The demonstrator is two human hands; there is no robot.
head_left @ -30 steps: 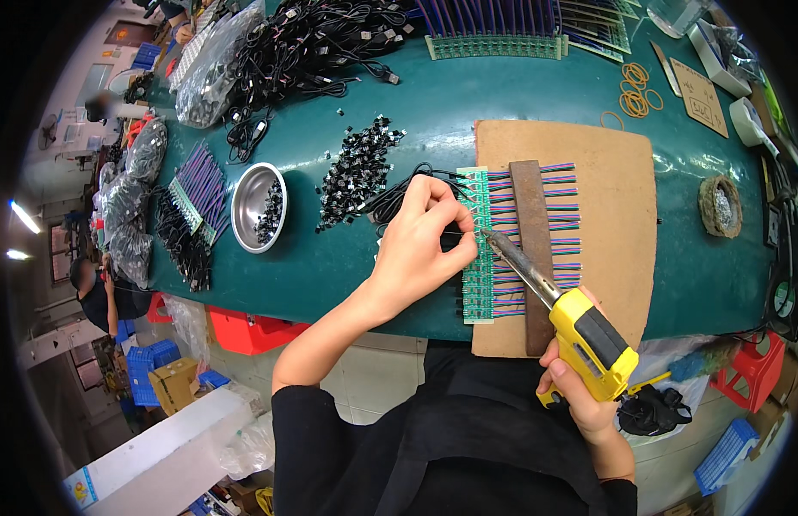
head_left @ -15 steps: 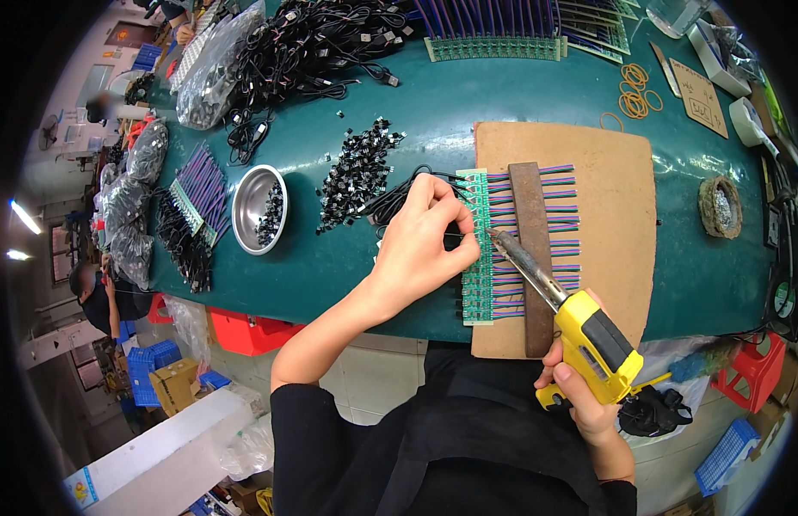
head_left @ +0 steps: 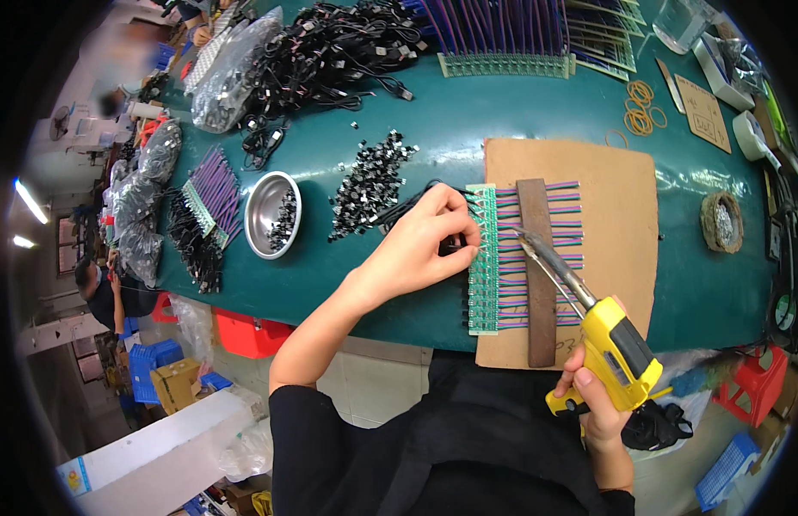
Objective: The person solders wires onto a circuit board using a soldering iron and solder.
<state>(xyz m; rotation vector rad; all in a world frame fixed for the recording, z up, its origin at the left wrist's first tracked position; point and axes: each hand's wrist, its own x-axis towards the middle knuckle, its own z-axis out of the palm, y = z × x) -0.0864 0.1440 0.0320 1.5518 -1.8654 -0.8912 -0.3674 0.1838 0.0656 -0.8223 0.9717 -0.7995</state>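
My left hand (head_left: 420, 241) is closed in a pinch at the left edge of a long green circuit board (head_left: 483, 297), with a thin black cable between its fingertips. More black cables (head_left: 403, 211) run behind this hand to the upper part of the board. My right hand (head_left: 592, 396) grips a yellow soldering gun (head_left: 618, 353); its tip is over the purple, pink and dark wires just right of the board. A rusty metal bar (head_left: 536, 275) lies across these wires. Board and bar rest on a brown cardboard sheet (head_left: 614, 224).
Left of my left hand lie a pile of small black connectors (head_left: 373, 185) and a metal bowl (head_left: 254, 211) with more. Black cables (head_left: 338, 52) and wired boards (head_left: 506, 64) crowd the far side. Rubber bands (head_left: 641, 112) and a round solder holder (head_left: 721, 222) lie to the right.
The soldering gun has moved right and down, its tip backing off the board onto the wires. My left hand stays pinched at the board. The whole view has shifted slightly.
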